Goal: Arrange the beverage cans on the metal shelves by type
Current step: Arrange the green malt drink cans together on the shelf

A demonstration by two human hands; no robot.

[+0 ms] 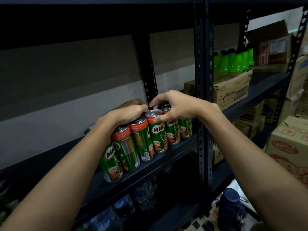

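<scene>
Shelf (166, 157): Milo cans (158, 132) under both hands' grip.

Green Milo cans (158, 132) stand upright in a row on the dark metal shelf (166, 161)

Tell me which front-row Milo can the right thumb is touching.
The fourth can from the left, the one with its MILO logo facing squarely forward. The right hand lays its thumb on that can's orange band; the other cans' bands are untouched by it.
</scene>
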